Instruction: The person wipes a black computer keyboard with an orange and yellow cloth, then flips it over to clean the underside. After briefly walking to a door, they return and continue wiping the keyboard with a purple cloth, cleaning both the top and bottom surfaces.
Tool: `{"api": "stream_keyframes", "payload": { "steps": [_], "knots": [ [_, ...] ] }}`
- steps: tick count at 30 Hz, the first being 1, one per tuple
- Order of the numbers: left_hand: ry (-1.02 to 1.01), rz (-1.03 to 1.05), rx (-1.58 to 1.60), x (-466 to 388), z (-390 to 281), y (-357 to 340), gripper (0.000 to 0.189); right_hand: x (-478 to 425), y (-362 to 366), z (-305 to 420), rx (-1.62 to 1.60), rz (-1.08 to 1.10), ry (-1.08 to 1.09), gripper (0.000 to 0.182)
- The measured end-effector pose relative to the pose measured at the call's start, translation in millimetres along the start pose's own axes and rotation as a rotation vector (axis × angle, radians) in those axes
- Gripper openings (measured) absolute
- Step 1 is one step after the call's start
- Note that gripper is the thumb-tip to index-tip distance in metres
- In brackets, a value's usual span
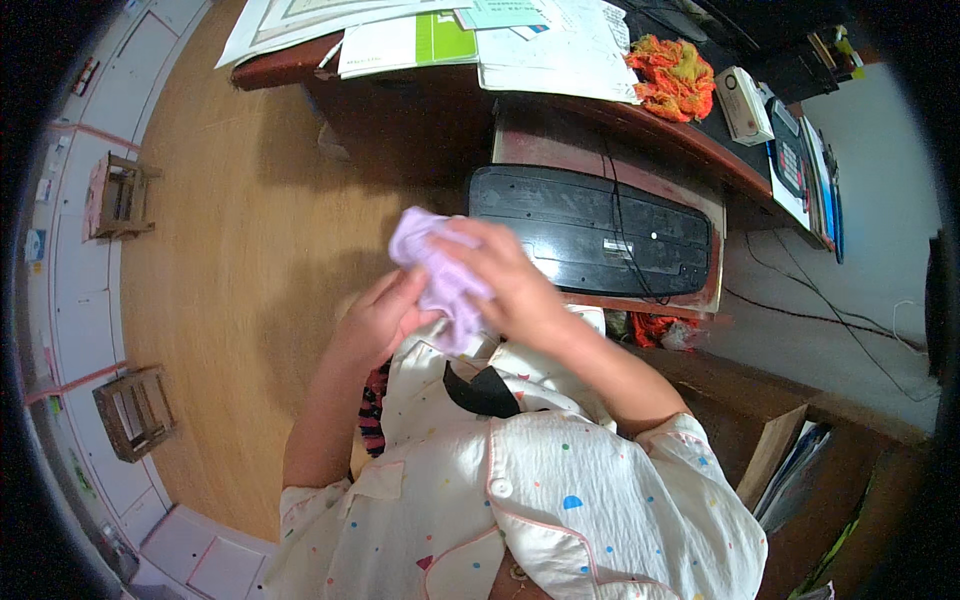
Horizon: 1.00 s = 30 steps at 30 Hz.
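Note:
Both hands are on a crumpled lilac cloth [450, 281] above my lap. My left hand [386, 315] pinches its near left side with thumb and fingers. Across its upper right side lies my right hand [510, 277], slightly blurred, with the fingers bent over the cloth. Just beyond my right hand, a black computer keyboard [570, 225] lies underside up on the pulled-out keyboard tray [540, 142]. Its thin black cable runs across it.
Papers [555, 56], a white and green booklet [412, 45], an orange mesh scrubber [671, 79], a small box [744, 105] and a calculator [789, 154] lie on the desk. Wooden stools [135, 412] stand along the white cabinets [90, 300] at left. Cables [810, 281] hang at right.

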<state>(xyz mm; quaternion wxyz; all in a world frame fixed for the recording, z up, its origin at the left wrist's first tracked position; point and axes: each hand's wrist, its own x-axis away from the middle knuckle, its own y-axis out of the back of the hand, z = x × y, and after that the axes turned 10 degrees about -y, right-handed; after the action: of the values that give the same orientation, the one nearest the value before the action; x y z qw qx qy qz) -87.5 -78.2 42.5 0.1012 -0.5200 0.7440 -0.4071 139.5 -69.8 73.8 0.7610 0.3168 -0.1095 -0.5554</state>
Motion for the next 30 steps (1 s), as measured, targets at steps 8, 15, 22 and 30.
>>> {"api": "stream_keyframes", "payload": {
  "steps": [8, 15, 22, 30],
  "knots": [
    [-0.009, -0.148, -0.019, -59.5, 54.4, 15.2, 0.048, 12.3, 105.2, -86.8, 0.27, -0.334, -0.291, 0.065],
    [0.039, -0.068, 0.255, -78.9, 75.8, 3.9, 0.056, -58.3, 59.7, -85.2, 0.526, -0.27, -0.04, 0.056],
    [-0.014, -0.192, 0.319, -80.2, 68.1, -26.1, 0.063, -34.3, 12.3, -68.7, 0.369, -0.154, 0.061, 0.049],
    [-0.006, -0.148, 0.403, -82.5, 68.6, -15.3, 0.063, 46.0, 74.2, -61.7, 0.375, 0.013, -0.094, 0.039]
  ]
}}
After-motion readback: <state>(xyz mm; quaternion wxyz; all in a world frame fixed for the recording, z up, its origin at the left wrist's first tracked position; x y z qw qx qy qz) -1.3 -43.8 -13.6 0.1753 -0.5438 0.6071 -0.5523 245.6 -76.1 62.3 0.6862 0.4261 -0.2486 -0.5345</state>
